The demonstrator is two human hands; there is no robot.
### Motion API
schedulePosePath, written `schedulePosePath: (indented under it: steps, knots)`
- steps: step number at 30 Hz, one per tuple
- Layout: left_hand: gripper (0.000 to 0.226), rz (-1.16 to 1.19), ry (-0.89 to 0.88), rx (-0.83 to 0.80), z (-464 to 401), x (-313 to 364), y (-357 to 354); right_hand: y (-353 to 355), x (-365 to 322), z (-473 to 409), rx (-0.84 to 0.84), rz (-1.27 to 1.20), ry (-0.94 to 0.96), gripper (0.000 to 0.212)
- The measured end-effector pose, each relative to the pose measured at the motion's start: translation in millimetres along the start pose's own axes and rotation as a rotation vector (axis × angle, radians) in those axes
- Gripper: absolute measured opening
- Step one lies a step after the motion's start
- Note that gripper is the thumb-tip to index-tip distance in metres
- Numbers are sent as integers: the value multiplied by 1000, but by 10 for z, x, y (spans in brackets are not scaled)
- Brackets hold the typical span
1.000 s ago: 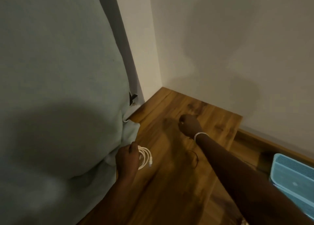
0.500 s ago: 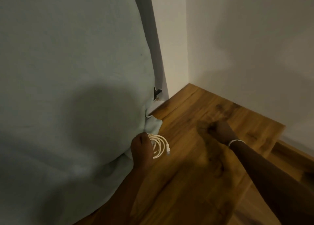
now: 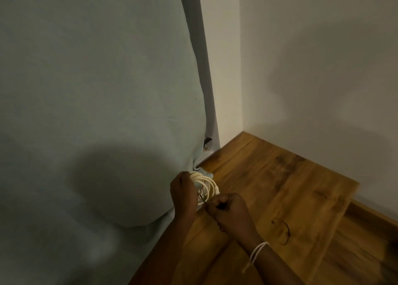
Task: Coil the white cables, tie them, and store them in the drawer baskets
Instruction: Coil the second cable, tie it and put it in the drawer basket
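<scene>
A white cable wound into a small coil [image 3: 205,185] is held upright in my left hand [image 3: 184,193], just above the wooden surface [image 3: 280,187] beside the pale green fabric. My right hand [image 3: 231,212] is closed right against the coil's lower right side, pinching a thin dark tie [image 3: 202,198] that runs up to the loops. The cable's connector end sticks out at the coil's right edge. No drawer or basket is in view.
A large pale green fabric mass [image 3: 97,112] fills the left side. White walls meet in a corner behind the wooden surface. A thin dark loop [image 3: 283,231] lies on the wood to the right of my hands. A white string circles my right wrist.
My right hand has come back from the far part of the wood to the coil and now pinches a dark tie against it. The view has shifted left; the blue basket is gone from sight.
</scene>
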State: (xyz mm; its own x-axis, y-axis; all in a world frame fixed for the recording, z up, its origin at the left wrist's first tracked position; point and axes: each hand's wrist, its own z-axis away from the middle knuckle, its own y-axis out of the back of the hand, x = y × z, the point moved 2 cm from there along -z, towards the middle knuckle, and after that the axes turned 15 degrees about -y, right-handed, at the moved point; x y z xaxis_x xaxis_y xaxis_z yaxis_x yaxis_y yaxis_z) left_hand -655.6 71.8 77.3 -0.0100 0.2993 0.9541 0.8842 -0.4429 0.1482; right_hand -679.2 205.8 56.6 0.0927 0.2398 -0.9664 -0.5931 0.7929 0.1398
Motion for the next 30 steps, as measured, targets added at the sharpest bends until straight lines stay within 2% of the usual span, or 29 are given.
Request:
schedulePosePath:
  steps: [4, 9, 14, 20, 24, 27, 30]
  knots:
    - [21, 64, -7, 7, -68, 107, 142, -191, -102, 5, 111, -135, -49, 21]
    - [10, 4, -171, 40, -70, 260, 321, -383, -300, 42, 79, -395, -181, 31]
    - [35, 60, -289, 106, -25, 401, 460, -624, -512, 62, 95, -545, -264, 21]
    - [11, 57, -312, 142, -39, 450, 622, -911, -673, 199, 11, -747, -352, 17]
    - [15, 66, -317, 79, -11, 411, 726, -995, -604, 218, -14, -750, -352, 18]
    - [36, 29, -300, 39, -14, 373, 784, -1021, -592, 294, 2, -755, -303, 16]
    - [42, -2, -301, 15, -33, 358, 855, -1025, -616, 379, -2, -751, -260, 14]
